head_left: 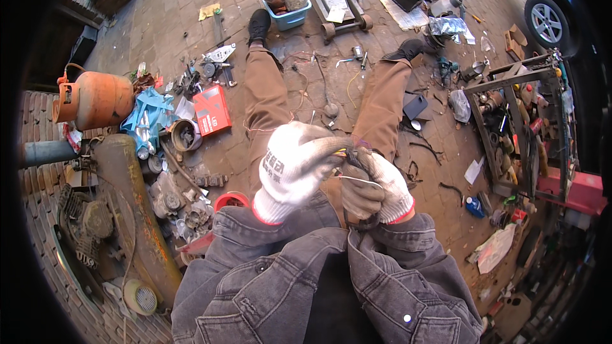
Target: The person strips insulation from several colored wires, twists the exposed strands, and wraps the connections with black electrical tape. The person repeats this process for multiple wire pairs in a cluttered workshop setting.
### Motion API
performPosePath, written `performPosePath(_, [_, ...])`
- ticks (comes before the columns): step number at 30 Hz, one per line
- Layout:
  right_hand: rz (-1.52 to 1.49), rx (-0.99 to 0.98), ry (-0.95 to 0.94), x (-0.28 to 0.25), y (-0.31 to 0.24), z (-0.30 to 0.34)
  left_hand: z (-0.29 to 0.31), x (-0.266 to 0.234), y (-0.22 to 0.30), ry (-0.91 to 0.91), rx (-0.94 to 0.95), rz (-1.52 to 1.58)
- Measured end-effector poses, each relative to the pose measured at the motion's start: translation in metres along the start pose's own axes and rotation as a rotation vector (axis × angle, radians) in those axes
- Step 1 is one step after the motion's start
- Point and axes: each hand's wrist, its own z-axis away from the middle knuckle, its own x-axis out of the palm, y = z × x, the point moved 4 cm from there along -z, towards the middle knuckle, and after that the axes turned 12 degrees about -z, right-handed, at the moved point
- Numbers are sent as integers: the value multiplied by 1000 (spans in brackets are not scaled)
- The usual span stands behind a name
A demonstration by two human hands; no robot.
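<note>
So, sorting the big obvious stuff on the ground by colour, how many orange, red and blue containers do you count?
Orange: 1, the gas cylinder
Red: 1, the flat box
Blue: 1, the plastic bin
Total: 3
Both gloved hands, left hand and right hand, hold a bundle of wires.

The one view comes from a camera on my head, looking steeply down over my chest and lap as I sit on the paved ground. It sits closest to my gloved left hand (294, 164) and right hand (375, 188), which fill the middle of the picture, with my jacket sleeves entering from the lower edge. My legs stretch away toward the top. The wide lens bends everything near the rim (the gas cylinder (95, 99) at left, the car wheel (547, 20) at upper right).
</note>
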Motion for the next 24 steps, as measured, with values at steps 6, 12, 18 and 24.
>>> performPosePath(6, [-432, 471, -755, 1, 12, -13, 7, -3, 13, -148, -225, 246])
performPosePath(12, [-458, 518, -716, 2, 19, -4, 12, -4, 18, -182, -409, 374])
performPosePath(18, [-320, 480, -914, 11, 12, -19, 14, 2, 16, -207, -560, 479])
performPosePath(24, [-168, 197, -543, -4, 3, -1, 5, -9, 16, -127, -345, 276])
